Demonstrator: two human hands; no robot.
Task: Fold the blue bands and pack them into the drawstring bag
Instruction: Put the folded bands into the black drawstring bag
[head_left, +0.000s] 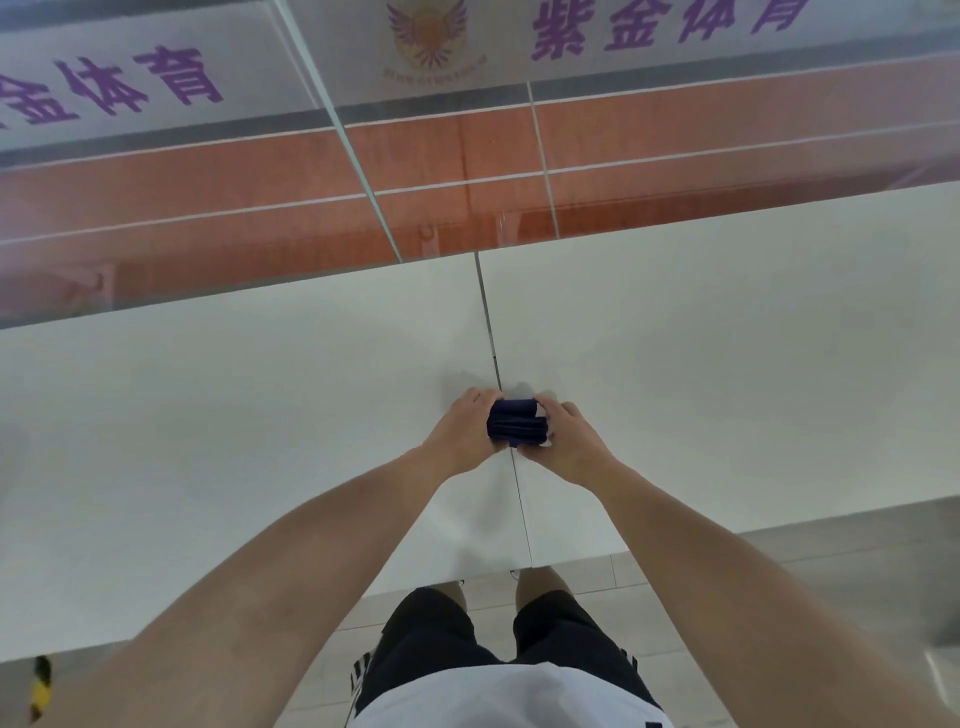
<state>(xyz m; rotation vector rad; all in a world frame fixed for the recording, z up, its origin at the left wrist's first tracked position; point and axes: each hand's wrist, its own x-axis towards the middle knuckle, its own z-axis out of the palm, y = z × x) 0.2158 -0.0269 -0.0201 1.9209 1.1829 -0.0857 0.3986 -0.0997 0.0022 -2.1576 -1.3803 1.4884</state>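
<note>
A small bundle of dark blue bands, folded into a compact stack, lies on the white table over the seam between two tabletops. My left hand grips the bundle's left side. My right hand presses against its right side, fingers curled around it. A bit of white shows under the bundle at its right edge; what it is cannot be told. No drawstring bag can be made out in view.
The seam between the two tabletops runs away from me. A glass wall with purple lettering stands behind the table's far edge. The near edge is above my legs and a tiled floor.
</note>
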